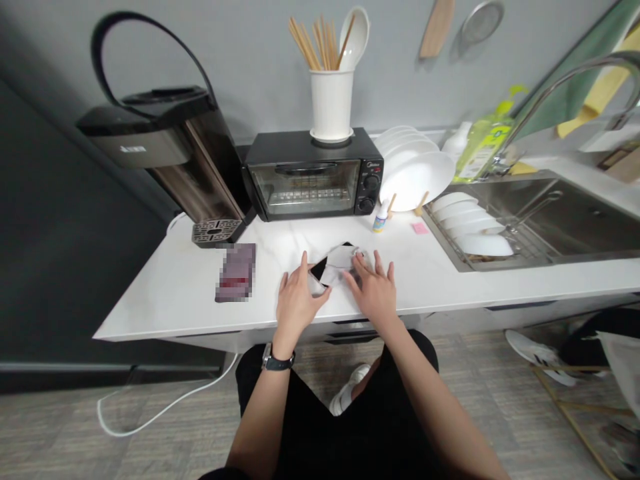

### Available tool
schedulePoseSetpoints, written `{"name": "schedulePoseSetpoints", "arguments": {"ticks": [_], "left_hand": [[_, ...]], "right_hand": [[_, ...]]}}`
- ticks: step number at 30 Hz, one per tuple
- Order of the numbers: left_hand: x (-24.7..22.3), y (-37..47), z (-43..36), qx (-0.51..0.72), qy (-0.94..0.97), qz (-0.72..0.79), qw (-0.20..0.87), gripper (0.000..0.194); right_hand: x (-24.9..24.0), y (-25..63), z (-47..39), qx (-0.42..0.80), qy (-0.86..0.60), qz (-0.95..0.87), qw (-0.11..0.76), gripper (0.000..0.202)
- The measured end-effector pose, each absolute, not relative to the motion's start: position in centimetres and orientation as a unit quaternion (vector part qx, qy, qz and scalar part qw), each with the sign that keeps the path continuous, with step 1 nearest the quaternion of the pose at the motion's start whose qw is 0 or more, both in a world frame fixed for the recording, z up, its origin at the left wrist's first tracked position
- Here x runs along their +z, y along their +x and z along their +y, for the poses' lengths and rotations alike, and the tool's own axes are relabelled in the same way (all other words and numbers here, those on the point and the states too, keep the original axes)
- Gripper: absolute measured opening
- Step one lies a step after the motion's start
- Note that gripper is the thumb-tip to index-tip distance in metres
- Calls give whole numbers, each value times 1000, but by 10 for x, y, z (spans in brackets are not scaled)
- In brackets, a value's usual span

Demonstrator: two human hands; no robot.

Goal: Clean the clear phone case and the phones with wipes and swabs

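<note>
A dark phone (319,270) lies flat and slanted on the white counter, partly covered by a thin greyish-white cloth (336,263). My left hand (296,297) rests at the phone's left end, its fingers spread and its thumb near the lower edge. My right hand (374,288) lies over the cloth's right part, fingers apart and fingertips pressing on it. A small white bottle (381,219) with a coloured label stands behind my right hand. To the left of my left hand lies a purplish packet (237,272), its surface blurred.
A black toaster oven (310,150) stands behind, carrying a white holder (331,103) with chopsticks. The water dispenser (190,160) is at left. Racked plates (417,180), a pink note (419,228) and the sink (585,213) are at right. A person's shoe (540,357) shows lower right.
</note>
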State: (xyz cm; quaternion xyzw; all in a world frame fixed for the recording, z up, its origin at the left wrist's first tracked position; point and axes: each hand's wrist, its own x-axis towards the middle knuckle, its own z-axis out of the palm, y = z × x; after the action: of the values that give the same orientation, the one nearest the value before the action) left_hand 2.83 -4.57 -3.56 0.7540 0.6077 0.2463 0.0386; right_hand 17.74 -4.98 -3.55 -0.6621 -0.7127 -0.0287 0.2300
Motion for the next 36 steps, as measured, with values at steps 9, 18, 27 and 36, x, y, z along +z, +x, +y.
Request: {"name": "schedulePoseSetpoints", "arguments": {"ticks": [9, 18, 27, 36], "left_hand": [[-33, 28, -47, 219, 748, 625, 33, 67], [-35, 27, -48, 202, 755, 624, 26, 73], [-32, 31, -48, 223, 753, 619, 26, 74], [-33, 27, -50, 189, 761, 619, 36, 66]], "right_hand": [[-27, 141, -36, 8, -569, -787, 239, 45], [-36, 159, -69, 23, -581, -770, 264, 41], [-39, 167, -13, -33, -604, -756, 252, 42], [-29, 139, -75, -5, -555, -805, 210, 39]]}}
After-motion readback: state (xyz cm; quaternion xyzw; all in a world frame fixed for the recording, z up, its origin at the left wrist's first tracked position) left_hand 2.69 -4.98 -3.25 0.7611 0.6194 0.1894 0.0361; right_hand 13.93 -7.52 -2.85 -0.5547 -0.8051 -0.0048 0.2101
